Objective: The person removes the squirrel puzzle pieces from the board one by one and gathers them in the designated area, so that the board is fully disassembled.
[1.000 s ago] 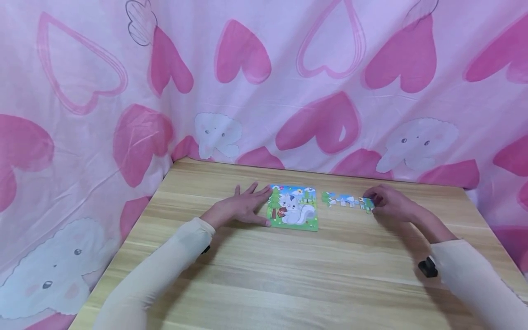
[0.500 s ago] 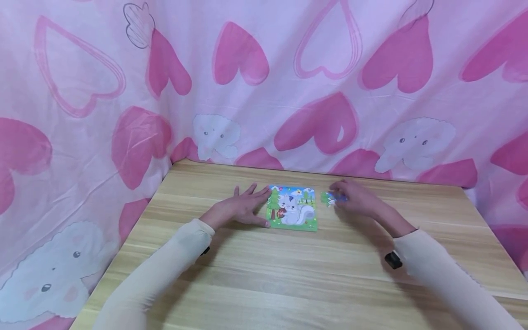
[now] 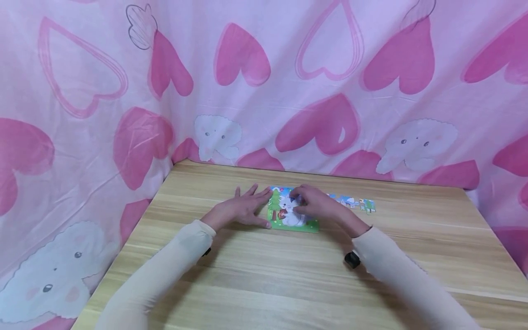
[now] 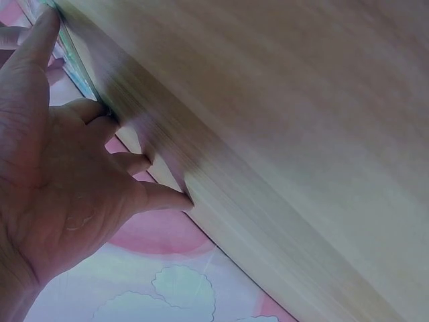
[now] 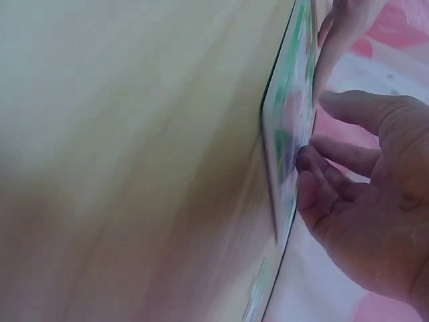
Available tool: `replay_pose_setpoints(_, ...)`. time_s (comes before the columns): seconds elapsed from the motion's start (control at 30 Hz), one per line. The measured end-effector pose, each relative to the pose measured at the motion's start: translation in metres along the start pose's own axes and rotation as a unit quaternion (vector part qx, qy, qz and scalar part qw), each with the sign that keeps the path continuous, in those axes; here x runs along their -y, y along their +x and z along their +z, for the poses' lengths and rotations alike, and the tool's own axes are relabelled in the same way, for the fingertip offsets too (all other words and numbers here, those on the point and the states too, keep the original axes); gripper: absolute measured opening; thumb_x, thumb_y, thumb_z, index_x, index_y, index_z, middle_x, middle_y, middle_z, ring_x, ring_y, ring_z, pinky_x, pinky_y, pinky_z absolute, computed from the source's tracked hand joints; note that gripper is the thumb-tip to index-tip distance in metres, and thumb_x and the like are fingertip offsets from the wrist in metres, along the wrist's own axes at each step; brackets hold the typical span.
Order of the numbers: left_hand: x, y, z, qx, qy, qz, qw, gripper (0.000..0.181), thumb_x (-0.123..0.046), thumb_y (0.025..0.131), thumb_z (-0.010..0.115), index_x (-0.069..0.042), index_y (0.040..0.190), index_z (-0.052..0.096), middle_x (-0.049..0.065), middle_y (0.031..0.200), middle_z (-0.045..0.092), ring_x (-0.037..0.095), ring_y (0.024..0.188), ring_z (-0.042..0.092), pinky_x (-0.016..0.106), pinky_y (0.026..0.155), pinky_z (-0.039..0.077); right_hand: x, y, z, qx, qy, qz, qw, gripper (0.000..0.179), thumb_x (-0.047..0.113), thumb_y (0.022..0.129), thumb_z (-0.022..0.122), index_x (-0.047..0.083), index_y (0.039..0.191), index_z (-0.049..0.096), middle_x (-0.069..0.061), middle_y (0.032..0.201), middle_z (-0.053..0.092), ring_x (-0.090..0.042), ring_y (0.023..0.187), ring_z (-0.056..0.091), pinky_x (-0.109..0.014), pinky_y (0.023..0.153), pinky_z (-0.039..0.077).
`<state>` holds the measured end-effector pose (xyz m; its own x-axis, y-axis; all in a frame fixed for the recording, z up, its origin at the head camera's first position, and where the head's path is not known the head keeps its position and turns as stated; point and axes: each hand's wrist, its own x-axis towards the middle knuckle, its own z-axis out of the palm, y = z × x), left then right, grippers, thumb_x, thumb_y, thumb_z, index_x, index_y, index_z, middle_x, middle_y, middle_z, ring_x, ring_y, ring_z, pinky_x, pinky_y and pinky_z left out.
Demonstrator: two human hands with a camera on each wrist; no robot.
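Observation:
A square picture board (image 3: 275, 221) with a squirrel and green trees lies flat on the table. My left hand (image 3: 243, 207) rests with fingers spread at the board's left edge; in the left wrist view this hand (image 4: 80, 174) has its fingertips on the wood and at the board's side. Over the board's right half hovers my right hand (image 3: 316, 204), hiding part of the squirrel. In the right wrist view the right hand (image 5: 382, 181) has loosely bent fingers at the board's surface, thumb apart, and nothing shows between them. Several jigsaw pieces (image 3: 368, 205) lie in a row right of the board.
The wooden table (image 3: 264, 279) stretches forward to a pink curtain (image 3: 264, 101) with hearts, which hangs along its back and left edges. The right forearm and its sleeve (image 3: 396, 261) cross the table's right half.
My right hand has travelled left from the far end of the jigsaw row, along the pieces, onto the board. The pieces stay where they were. My left hand has kept its place.

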<state>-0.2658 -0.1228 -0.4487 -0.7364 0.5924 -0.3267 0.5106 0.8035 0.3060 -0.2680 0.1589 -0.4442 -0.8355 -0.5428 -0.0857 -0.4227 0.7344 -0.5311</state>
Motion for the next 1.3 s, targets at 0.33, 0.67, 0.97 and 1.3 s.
replay_pose_setpoints(0.33,-0.001,0.002,0.001,-0.001,0.006,0.005,1.0000,0.111,-0.076,0.091,0.064,-0.025,0.172,0.006,-0.006,0.181,0.001,0.039,0.167,-0.005,0.081,0.124,-0.003,0.024,0.016,0.016,0.005,-0.010,-0.017,0.9998,0.051,0.024,0.092,0.083,0.003,0.135,0.066,-0.014,0.126,0.067,-0.024,0.107,0.064,-0.044,0.096,0.057)
replay_pose_setpoints(0.67,-0.001,0.002,0.002,-0.002,0.006,0.005,1.0000,0.110,-0.075,0.092,0.064,-0.025,0.172,0.007,-0.007,0.181,0.000,0.038,0.167,-0.006,0.081,0.124,-0.003,0.026,0.017,0.030,-0.019,0.049,0.005,0.9986,0.048,0.016,0.092,0.083,-0.002,0.132,0.065,-0.016,0.116,0.064,-0.022,0.098,0.062,-0.039,0.089,0.058)
replay_pose_setpoints(0.97,0.001,0.000,0.002,-0.001,0.007,0.005,1.0000,0.111,-0.076,0.092,0.063,-0.025,0.172,0.006,-0.005,0.181,0.000,0.038,0.167,-0.006,0.081,0.123,-0.004,0.020,0.019,0.032,-0.023,0.055,-0.021,0.9980,0.042,0.015,0.094,0.081,0.001,0.131,0.068,-0.016,0.119,0.064,-0.023,0.103,0.059,-0.038,0.090,0.055)
replay_pose_setpoints(1.3,0.001,-0.002,-0.001,-0.004,0.002,0.008,1.0000,0.110,-0.074,0.093,0.064,-0.024,0.172,0.006,-0.003,0.181,0.002,0.039,0.167,-0.006,0.081,0.123,-0.005,0.022,0.019,0.031,-0.031,0.059,-0.004,0.9978,0.043,0.016,0.091,0.084,0.008,0.130,0.066,-0.014,0.119,0.060,-0.025,0.105,0.061,-0.041,0.092,0.057)
